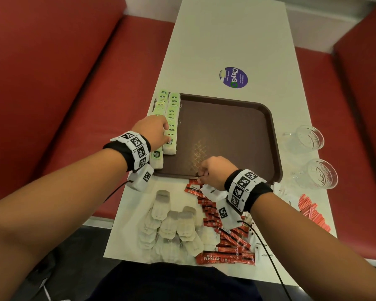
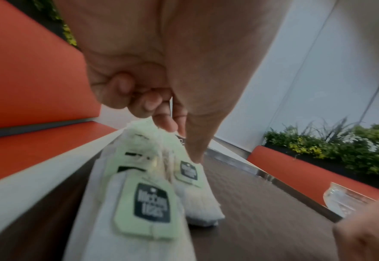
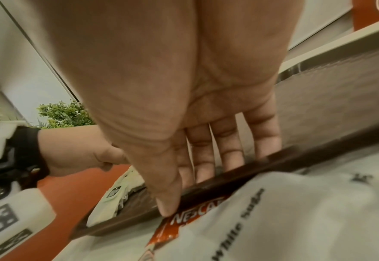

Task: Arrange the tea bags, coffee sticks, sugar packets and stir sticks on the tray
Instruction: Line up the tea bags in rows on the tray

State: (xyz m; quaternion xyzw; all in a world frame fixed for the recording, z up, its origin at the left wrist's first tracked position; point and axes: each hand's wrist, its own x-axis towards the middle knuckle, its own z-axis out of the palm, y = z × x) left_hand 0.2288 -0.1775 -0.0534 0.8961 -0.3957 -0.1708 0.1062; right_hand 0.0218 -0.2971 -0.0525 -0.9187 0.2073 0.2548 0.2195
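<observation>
I read the head view as evenly lit and sharp at centre, with glare on the tray (image 1: 206,144) and bowed edges. Both wrist views are soft: the nearest tea bag (image 2: 139,208) and sugar packet (image 3: 273,220) are blurred, and colours look warm.

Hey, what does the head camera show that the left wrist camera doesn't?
Only the head view shows the coffee sticks, the loose tea bags near the table's front edge, the pink stir sticks and the purple sticker.

Only the left wrist view shows the potted plants and the tag lettering up close.

Both show the left hand on the green-tagged tea bag rows along the brown tray.
</observation>
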